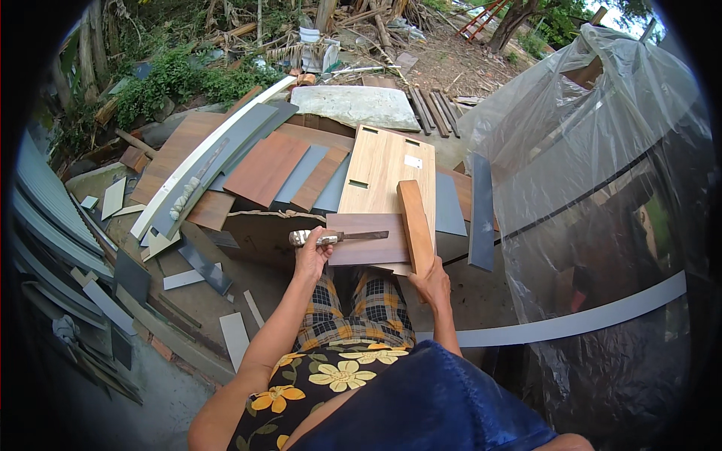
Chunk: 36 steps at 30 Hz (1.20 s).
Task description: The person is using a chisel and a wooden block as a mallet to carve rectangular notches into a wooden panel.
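Observation:
My left hand (310, 259) is closed around the wrapped, silvery handle of a chisel (364, 235). Its dark, flat blade points right, over a small brown board (368, 253) in front of my lap. In my right hand (432, 286) is the near end of a long, thick orange-brown wooden block (415, 225). The block stretches away from me, across the right end of the brown board. Behind it lies a pale wood-grain panel (385, 169) with several dark slots and a white label. I cannot tell whether the chisel blade touches the board.
Reddish-brown boards (263, 167), grey strips and a long white strip (203, 161) cover the work surface ahead and left. Offcuts (235, 336) litter the ground at left. Clear plastic sheeting (571, 143) drapes a tall thing at right, with a grey strip (564, 327) before it.

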Motion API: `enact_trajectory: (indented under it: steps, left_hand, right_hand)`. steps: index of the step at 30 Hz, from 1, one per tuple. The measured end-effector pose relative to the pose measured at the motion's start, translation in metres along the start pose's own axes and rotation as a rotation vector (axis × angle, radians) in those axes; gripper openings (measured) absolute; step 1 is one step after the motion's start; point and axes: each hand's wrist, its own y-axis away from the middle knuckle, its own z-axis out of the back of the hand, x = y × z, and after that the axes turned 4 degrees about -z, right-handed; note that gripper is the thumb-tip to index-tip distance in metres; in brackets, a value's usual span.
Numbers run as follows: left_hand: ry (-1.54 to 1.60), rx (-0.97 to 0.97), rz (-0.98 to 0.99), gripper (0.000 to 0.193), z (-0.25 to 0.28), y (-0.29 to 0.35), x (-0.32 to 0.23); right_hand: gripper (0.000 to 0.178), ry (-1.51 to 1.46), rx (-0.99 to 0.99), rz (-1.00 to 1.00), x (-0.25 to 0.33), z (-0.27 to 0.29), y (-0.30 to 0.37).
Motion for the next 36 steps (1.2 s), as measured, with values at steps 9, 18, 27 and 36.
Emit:
enact_trajectory:
  steps: [9,18,27,36]
  left_hand:
    - [0.02,-0.009,0.009,0.035,0.005,0.006,0.0]
    - [-0.008,-0.003,0.018,0.032,0.004,0.01,0.003]
    - [-0.013,0.003,-0.01,0.028,0.004,0.012,-0.001]
    - [-0.165,-0.086,-0.049,0.032,0.021,0.018,0.001]
  right_hand:
    - [0.075,-0.009,0.006,0.005,0.002,0.001,0.0]
    - [0.078,-0.032,-0.007,-0.021,-0.004,0.0,0.007]
    - [0.069,-0.121,-0.044,0.015,0.001,-0.006,-0.001]
    - [0.066,-0.108,-0.04,0.029,0.0,-0.007,0.0]
